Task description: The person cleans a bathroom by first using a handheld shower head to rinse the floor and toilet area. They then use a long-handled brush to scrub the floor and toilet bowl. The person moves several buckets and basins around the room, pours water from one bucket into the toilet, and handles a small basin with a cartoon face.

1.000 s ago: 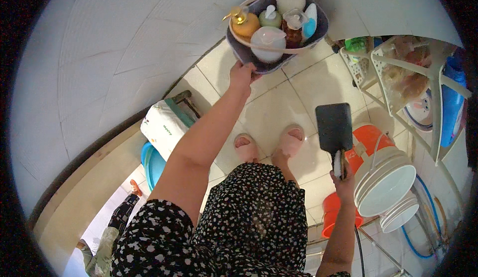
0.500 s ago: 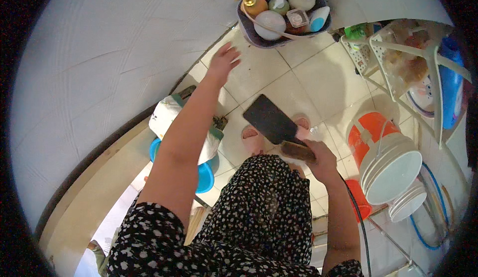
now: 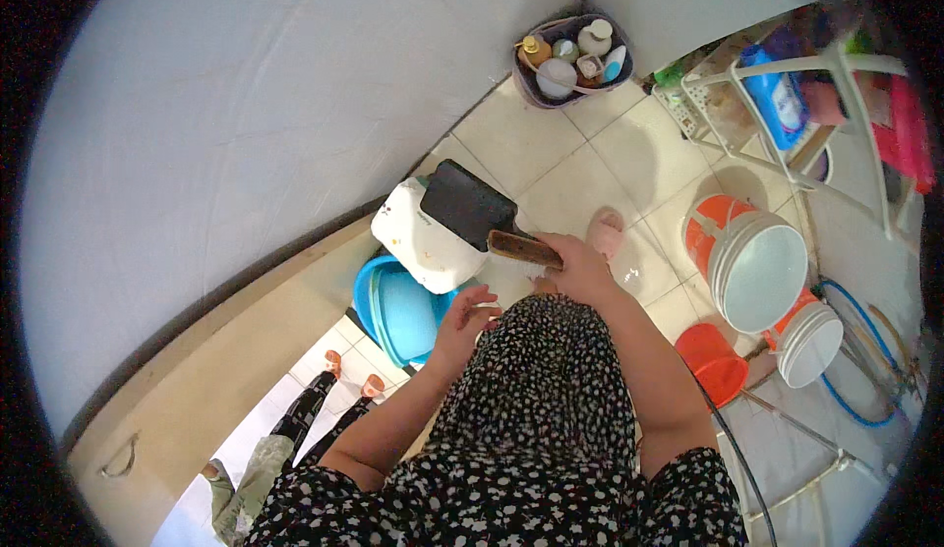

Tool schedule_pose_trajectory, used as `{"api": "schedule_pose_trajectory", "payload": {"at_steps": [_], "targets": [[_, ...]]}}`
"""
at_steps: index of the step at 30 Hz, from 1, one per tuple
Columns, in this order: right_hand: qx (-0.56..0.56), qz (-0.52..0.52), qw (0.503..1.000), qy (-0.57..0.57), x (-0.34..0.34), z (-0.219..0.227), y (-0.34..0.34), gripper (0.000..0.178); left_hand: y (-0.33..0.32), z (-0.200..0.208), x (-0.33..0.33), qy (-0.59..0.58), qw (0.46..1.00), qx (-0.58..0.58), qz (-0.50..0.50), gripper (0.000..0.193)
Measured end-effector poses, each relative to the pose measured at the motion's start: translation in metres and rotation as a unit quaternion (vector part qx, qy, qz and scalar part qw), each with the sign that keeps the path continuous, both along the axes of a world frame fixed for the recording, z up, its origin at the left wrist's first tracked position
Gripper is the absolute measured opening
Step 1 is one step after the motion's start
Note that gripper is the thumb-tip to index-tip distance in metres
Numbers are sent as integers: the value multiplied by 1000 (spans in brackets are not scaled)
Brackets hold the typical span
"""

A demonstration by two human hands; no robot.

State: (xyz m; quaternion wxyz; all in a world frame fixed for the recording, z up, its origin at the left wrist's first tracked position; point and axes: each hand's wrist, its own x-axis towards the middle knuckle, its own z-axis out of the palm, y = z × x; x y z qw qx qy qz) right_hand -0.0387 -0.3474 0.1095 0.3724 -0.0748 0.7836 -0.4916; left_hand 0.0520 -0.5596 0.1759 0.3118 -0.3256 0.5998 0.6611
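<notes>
Brush [image 3: 524, 249], brown, narrow, oblong, apparently wooden: gripped by one end in right hand [image 3: 580, 267], fingers closed around it. Pan-like tool [image 3: 464, 203], flat, black, rectangular: beyond brush, neck partly hidden behind it; apparently in same grip, exact hold on handle not visible. Left hand [image 3: 467, 321]: empty, fingers parted and loosely curled, near nested blue plastic basins [image 3: 408, 321]. Package [image 3: 433, 257], white, soft-sided: partly covered by pan-like tool in view; contact impossible to tell.

Risks, by judgement: brush slipping free, from two items crowded into one grip; package knocked, from low swing of pan-like tool; basins tipped, from bump by left hand; pink open-toed slipper [image 3: 606, 232] skidding on pale tiled floor [image 3: 551, 154], from shiny, possibly wet patch [image 3: 631, 275]; thin black cable [image 3: 739, 444] snagging, from outward reach of right arm.
</notes>
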Motion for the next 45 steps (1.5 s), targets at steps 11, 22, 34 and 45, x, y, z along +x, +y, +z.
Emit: {"api": "schedule_pose_trajectory", "payload": {"at_steps": [11,22,34,45], "targets": [[-70,13,997,-38,26,107,22,56,-55,140,41,29,989,-95,-111,37],[-100,-151,977,-109,49,162,123,51,-39,194,0,132,978,-110,-121,28],[0,-325,945,-21,70,166,181,44,-20,181,-138,174,946,-51,-270,27],[-17,-555,830,-49,140,182,107,46,-13,164,-270,120,850,-61,-509,32]]}}
